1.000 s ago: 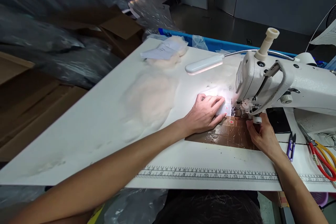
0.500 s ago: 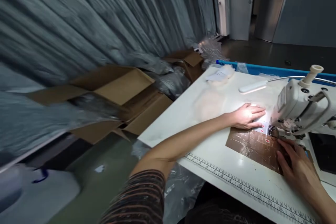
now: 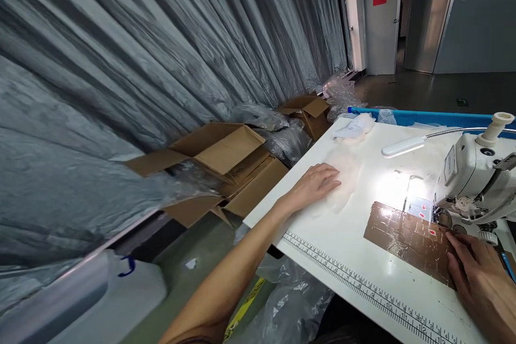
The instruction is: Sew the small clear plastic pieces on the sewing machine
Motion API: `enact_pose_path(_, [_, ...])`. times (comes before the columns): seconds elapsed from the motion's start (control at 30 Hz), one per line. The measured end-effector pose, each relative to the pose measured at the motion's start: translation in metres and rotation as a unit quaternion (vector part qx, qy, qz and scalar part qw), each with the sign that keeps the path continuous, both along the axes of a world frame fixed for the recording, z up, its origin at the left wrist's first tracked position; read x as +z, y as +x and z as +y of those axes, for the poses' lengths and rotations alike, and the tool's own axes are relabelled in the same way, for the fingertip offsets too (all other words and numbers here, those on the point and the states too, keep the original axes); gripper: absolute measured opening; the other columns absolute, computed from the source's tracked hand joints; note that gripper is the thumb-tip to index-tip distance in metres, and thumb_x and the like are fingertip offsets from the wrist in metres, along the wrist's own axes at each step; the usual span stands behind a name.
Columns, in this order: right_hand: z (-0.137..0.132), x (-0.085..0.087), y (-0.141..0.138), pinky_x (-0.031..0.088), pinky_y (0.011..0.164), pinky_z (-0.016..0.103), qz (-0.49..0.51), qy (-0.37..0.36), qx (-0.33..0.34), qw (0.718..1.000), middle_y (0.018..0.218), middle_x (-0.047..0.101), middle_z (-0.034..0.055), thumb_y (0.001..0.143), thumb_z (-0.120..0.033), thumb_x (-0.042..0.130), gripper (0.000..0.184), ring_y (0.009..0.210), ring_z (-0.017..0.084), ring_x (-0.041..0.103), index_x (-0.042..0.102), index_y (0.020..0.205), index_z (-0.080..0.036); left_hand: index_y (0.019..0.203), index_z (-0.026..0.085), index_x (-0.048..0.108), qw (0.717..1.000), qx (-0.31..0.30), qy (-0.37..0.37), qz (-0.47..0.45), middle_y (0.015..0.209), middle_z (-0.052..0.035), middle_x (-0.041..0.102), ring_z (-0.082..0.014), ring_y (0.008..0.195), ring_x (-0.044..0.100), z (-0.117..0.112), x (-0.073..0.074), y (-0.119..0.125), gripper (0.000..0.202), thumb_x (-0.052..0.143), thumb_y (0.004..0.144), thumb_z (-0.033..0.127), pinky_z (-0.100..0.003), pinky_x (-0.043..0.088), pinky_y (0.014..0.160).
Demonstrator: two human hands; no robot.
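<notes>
Now left hand (image 3: 312,187), shifted from beside sewing machine (image 3: 463,164) to pale fluffy piece (image 3: 347,171) on white table (image 3: 342,239), fingers slightly parted, leaving right hand (image 3: 481,264) alone at brown plate (image 3: 403,239), its grip indeterminable.

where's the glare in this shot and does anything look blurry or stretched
Head view: a blown-out patch on the white tabletop beside the sewing machine; head view: sharp glints on the brown sheet; head view: the pale fluffy piece by the left hand is washed out, edges soft; head view: the grey curtain is dim, apparently stretched toward the left edge.
</notes>
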State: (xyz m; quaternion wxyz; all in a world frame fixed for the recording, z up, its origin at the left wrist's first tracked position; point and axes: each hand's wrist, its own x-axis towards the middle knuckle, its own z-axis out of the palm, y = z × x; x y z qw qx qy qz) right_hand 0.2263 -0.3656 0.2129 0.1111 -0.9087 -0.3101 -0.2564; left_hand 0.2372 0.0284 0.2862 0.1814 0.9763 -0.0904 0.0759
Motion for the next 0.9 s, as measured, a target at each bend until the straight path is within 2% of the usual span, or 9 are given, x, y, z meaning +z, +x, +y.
enact_pose_path(0.13, [-0.001,0.000,0.002,0.054,0.076,0.044,-0.018,0.000,0.007,1.000,0.101,0.066,0.0164,0.099,-0.028,0.030,0.040,0.092,0.032,0.062,0.063,0.114,-0.011,0.093,0.021,0.069,0.998,0.042,-0.045,-0.004,0.098,-0.0037,0.067,-0.0210,0.091,0.063,0.002,-0.016,-0.006,0.026,0.060,0.088,0.046,-0.037,0.047,0.091])
enact_pose_path(0.23, [-0.006,-0.005,0.004,0.055,0.076,0.042,-0.023,-0.017,0.027,0.999,0.103,0.066,0.0157,0.098,-0.027,0.034,0.038,0.095,0.031,0.063,0.063,0.117,-0.011,0.082,0.021,0.068,0.997,0.063,-0.047,-0.020,0.089,-0.0022,0.066,-0.0196,0.084,0.063,-0.003,-0.022,-0.008,0.023,0.056,0.091,0.038,-0.039,0.046,0.090])
enact_pose_path(0.33, [-0.011,-0.013,0.007,0.055,0.076,0.038,-0.026,-0.031,0.038,0.998,0.103,0.066,0.0149,0.098,-0.027,0.038,0.037,0.097,0.030,0.063,0.061,0.122,-0.011,0.083,0.021,0.069,0.996,0.069,-0.050,-0.041,0.094,-0.0033,0.068,-0.0196,0.086,0.064,-0.005,-0.021,-0.010,0.024,0.053,0.093,0.035,-0.039,0.046,0.090])
enact_pose_path(0.43, [-0.012,-0.019,0.008,0.056,0.078,0.037,-0.029,-0.026,0.034,0.999,0.103,0.066,0.0144,0.098,-0.029,0.037,0.038,0.099,0.029,0.063,0.061,0.123,-0.012,0.083,0.021,0.069,0.991,0.046,-0.089,-0.091,0.101,-0.0060,0.070,-0.0202,0.091,0.066,-0.012,-0.019,-0.014,0.021,0.056,0.093,0.033,-0.037,0.048,0.088])
enact_pose_path(0.53, [-0.008,-0.019,0.006,0.056,0.079,0.038,-0.029,-0.025,0.028,0.999,0.102,0.066,0.0149,0.099,-0.031,0.035,0.039,0.104,0.030,0.061,0.061,0.123,-0.013,0.084,0.019,0.067,0.984,-0.021,-0.130,-0.119,0.103,-0.0075,0.072,-0.0203,0.093,0.068,-0.031,-0.019,-0.021,0.019,0.055,0.094,0.029,-0.038,0.049,0.089])
enact_pose_path(0.67, [0.000,-0.011,0.001,0.056,0.079,0.040,-0.018,0.006,-0.006,1.000,0.104,0.065,0.0163,0.100,-0.031,0.029,0.044,0.102,0.030,0.061,0.063,0.120,-0.012,0.092,0.019,0.065,0.972,-0.160,-0.157,-0.072,0.107,-0.0072,0.073,-0.0180,0.097,0.069,-0.074,-0.025,-0.033,0.018,0.051,0.099,0.026,-0.036,0.051,0.089])
enact_pose_path(0.8, [0.004,-0.006,-0.002,0.055,0.079,0.040,0.019,0.019,-0.022,0.999,0.104,0.065,0.0154,0.099,-0.029,0.030,0.041,0.103,0.030,0.060,0.064,0.119,-0.015,0.094,0.018,0.067,0.934,-0.315,-0.167,-0.004,0.114,-0.0091,0.072,-0.0190,0.109,0.066,-0.110,-0.030,-0.044,0.018,0.054,0.099,0.029,-0.037,0.050,0.097])
enact_pose_path(0.9, [0.005,-0.002,-0.003,0.055,0.079,0.042,0.040,0.008,-0.028,0.999,0.106,0.064,0.0164,0.099,-0.025,0.030,0.041,0.103,0.031,0.059,0.064,0.119,-0.015,0.092,0.017,0.067,0.909,-0.378,-0.174,0.014,0.117,-0.0100,0.070,-0.0206,0.115,0.064,-0.120,-0.030,-0.045,0.020,0.058,0.097,0.035,-0.040,0.046,0.105])
